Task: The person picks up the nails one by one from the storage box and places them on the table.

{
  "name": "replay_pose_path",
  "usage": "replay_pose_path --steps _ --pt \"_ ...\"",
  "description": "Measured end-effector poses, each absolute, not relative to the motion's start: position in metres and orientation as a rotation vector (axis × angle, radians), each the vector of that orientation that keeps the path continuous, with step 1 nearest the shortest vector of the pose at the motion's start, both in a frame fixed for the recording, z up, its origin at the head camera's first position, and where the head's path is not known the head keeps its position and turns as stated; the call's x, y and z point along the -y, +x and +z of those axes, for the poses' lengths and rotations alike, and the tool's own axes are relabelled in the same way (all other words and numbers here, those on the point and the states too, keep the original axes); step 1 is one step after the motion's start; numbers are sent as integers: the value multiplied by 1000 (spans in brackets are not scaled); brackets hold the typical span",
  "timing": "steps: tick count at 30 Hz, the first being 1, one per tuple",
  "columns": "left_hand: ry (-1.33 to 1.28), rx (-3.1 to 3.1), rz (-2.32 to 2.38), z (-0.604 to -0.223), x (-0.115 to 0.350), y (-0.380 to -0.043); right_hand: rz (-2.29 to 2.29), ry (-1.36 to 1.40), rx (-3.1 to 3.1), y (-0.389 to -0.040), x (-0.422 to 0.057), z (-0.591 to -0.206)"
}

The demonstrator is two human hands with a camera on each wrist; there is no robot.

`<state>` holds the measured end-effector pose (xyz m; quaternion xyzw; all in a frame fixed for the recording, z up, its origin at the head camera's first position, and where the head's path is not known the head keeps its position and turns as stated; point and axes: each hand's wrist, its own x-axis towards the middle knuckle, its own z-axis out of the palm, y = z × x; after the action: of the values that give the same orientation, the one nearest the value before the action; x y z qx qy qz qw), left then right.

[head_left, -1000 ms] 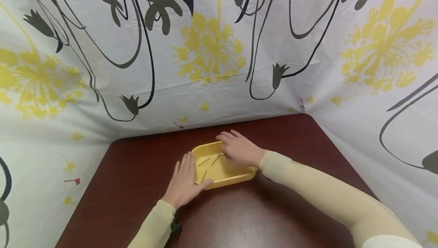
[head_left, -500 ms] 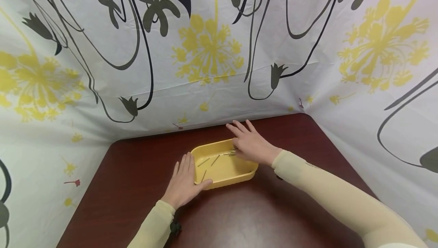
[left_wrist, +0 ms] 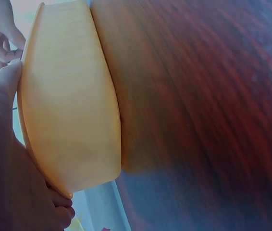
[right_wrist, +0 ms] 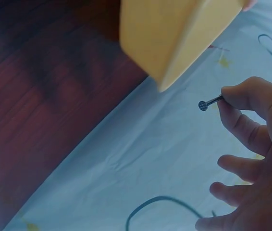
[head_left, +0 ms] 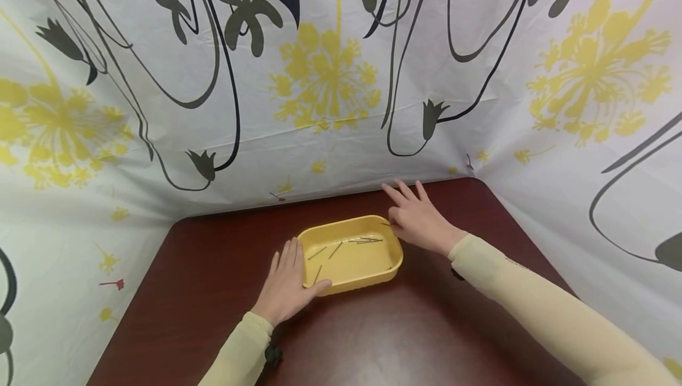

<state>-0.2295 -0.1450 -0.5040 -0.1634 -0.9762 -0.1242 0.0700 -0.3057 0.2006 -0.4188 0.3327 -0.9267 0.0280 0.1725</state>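
- Head view, left side: your left hand [head_left: 288,285] rests against the end of the yellow tray [head_left: 351,283], its long fingers straight and close together along the rim, the thumb apart on the near edge; this placement presumably keeps the light-looking tray from sliding on the surface [head_left: 224,267].
- Head view, right side: your right hand [head_left: 423,226] pinches a single nail [head_left: 386,224] at the tray's far right corner. Inside, a cluster of nails [head_left: 365,240] lies near the far wall; three scattered nails [head_left: 335,250] lie nearer your left hand.
- Left wrist view: the tray's outer wall stands on the surface, your thumb resting along its rim, probably as a brace; your right hand shows beyond.
- Right wrist view: your thumb and forefinger grip the nail's shank, leaving its textured head exposed; the remaining fingers spread away, likely to keep clear of the tray.
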Motion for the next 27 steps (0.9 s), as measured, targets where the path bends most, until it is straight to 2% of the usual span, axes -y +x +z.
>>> replay_pose_path --steps 14,27 --pt "-473 2943 -382 -505 147 -229 148 861 2696 -303 -239 -428" --pt "-470 2955 -382 -507 145 -230 130 747 2821 -298 -272 -456"
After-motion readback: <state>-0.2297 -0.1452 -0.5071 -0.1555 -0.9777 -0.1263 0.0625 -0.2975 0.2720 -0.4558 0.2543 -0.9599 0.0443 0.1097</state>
